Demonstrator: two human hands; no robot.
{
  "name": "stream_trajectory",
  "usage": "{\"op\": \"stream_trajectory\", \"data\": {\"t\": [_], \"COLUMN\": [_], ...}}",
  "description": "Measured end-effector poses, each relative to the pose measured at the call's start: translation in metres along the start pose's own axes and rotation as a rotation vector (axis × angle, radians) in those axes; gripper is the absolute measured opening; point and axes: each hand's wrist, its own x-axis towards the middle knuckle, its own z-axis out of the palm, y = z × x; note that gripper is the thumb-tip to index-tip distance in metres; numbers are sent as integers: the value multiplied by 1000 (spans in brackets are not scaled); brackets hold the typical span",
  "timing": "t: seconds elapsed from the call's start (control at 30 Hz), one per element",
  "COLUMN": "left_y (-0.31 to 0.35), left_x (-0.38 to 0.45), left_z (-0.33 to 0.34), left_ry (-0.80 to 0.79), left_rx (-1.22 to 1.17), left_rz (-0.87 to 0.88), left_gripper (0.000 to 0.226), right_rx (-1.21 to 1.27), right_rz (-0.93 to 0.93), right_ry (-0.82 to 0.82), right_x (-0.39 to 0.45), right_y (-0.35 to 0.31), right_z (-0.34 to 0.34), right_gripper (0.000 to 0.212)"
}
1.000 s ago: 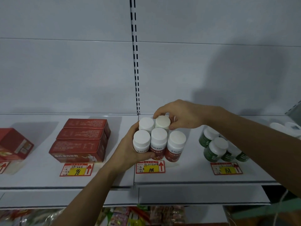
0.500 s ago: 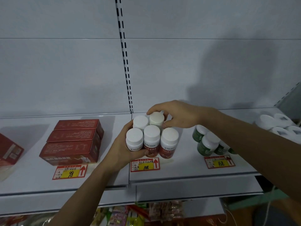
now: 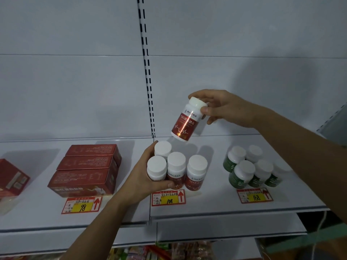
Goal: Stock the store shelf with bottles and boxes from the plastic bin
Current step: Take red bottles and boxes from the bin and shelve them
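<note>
1. White shelving (image 3: 216, 203) is seen against a pale back panel, with a slotted upright (image 3: 148, 76) running down to the shelf's rear edge.
2. Open room is left above the goods, as far as the view reaches; bare shelf is also seen between the product groups and along the front lip.
3. One red-labelled bottle (image 3: 185, 124) is held in the air, tilted, by its white cap in the closed fingers of the right hand (image 3: 223, 107), above the cluster below and clear of it.
4. Four white-capped bottles (image 3: 176, 167) are counted standing on the shelf, two at least with red labels; the left hand (image 3: 142, 177) is wrapped against the cluster's left side, its thumb across the front.
5. Three red boxes (image 3: 88, 169) are lined front to back on the left; part of another red box (image 3: 13, 177) is cut off by the frame edge.
6. Green-labelled bottles (image 3: 249, 169) are grouped on the right; four caps are clear, and the count beyond them cannot be told.
7. Three price tags (image 3: 169, 197) are fixed near the front edge.
</note>
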Motion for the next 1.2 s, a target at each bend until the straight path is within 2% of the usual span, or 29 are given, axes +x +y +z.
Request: {"op": "stream_trajectory", "data": {"t": [0.07,0.23,0.47,0.87,0.97,1.1,1.2], "left_y": [-1,-5,-8,-12,-14,-15,-15], "left_x": [0,-2,0,1,-1,-1,-2], "left_z": [0,4,6,5,5,5,5], "left_ry": [1,38,62,68,68,70,72], "left_rx": [7,38,78,113,122,128,130], "left_rz": [0,-8,2,13,13,6,1], "left_gripper": [102,100,95,93,94,95,95], "right_rx": [-55,-496,-521,-400,-405,-407,-507], "right_rz": [0,-48,-60,-1,29,-14,-62], "right_ry": [2,-153,-274,-264,-233,-49,-61], "right_x": [3,4,2,-3,-8,-24,-38], "right_y": [-1,11,19,20,14,5,4], "right_z": [2,37,67,65,61,60,66], "right_gripper": [44,54,51,55,50,24,39]}}
